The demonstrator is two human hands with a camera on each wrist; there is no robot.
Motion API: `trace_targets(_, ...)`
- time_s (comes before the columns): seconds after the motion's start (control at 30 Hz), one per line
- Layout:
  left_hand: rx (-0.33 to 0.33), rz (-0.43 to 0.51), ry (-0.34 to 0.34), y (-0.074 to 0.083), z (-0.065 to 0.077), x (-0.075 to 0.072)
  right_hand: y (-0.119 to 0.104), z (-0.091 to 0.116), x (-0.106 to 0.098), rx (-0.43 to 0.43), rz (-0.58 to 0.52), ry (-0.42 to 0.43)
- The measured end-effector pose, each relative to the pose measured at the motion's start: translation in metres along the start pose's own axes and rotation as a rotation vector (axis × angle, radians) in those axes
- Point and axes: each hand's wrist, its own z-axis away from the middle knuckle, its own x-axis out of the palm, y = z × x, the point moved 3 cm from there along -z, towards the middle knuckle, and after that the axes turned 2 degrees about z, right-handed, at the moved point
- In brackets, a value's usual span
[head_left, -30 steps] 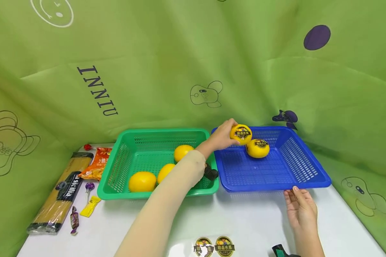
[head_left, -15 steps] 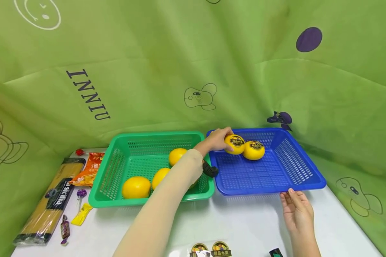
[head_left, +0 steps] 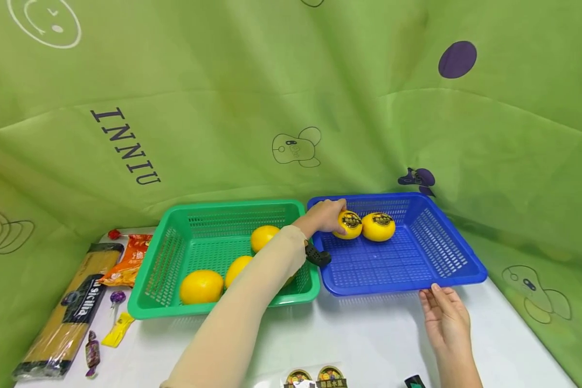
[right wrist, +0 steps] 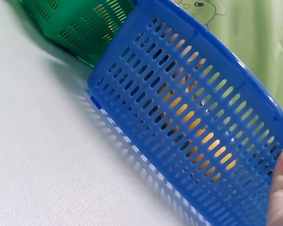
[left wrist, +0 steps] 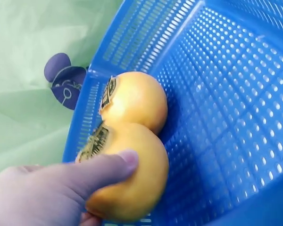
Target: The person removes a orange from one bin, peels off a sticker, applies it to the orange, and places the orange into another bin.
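My left hand (head_left: pixel 324 216) reaches across into the blue plastic basket (head_left: pixel 440 243) and grips a round yellow-orange fruit (head_left: pixel 347 230) with a black-and-gold label. In the left wrist view the thumb (left wrist: pixel 111 170) presses on the side of this fruit (left wrist: pixel 144 176). A second labelled fruit (head_left: pixel 379 230) rests right against it on the basket's left side. My right hand (head_left: pixel 447 319) holds the front rim of the blue basket near its right corner, thumb uppermost. Some of its fingers are hidden in the right wrist view, where the basket's slotted wall (right wrist: pixel 146 89) fills the middle.
A green basket (head_left: pixel 143 285) with several more fruits (head_left: pixel 201 286) stands to the left. Beyond it lie a noodle pack (head_left: pixel 73 312), an orange snack bag (head_left: pixel 130 262) and sweets. Label stickers (head_left: pixel 331 377) and a dark object (head_left: pixel 414 381) lie at the front. Green cloth hangs behind.
My left hand has lowered the gripped fruit into the blue basket, down and left, beside the other fruit. The right hand stays at the rim. The view has shifted slightly.
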Motion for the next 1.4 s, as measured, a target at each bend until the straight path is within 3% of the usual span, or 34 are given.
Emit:
trace_targets(0.17, 0.008, -0.069, -0.007, -0.001, 0.002, -0.001, 0.001, 0.0, 0.003, 0.009, -0.003, 0.001)
trace_targets(0.27, -0.013, -0.095, -0.053, 0.0, 0.003, -0.003, 0.0, 0.001, 0.005, 0.015, -0.002, -0.001)
trace_targets(0.47, -0.093, -0.242, -0.152, 0.0, 0.009, -0.006, 0.001, 0.001, 0.007, 0.018, 0.0, -0.006)
trace_targets(0.7, -0.094, -0.259, -0.11, -0.005, 0.013, -0.002, 0.004, 0.003, 0.006, 0.024, 0.002, -0.008)
trace_targets(0.83, -0.102, -0.257, -0.126, -0.007, 0.014, 0.0, 0.006, 0.004, 0.005, 0.031, 0.014, -0.005)
trace_targets(1.17, -0.084, -0.165, -0.153, -0.007, 0.02, -0.007, 0.009, 0.005, 0.005, 0.042, 0.005, 0.004)
trace_targets(1.4, -0.034, 0.049, -0.138, -0.005, 0.03, -0.017, 0.006, 0.005, 0.003, 0.037, -0.015, -0.011)
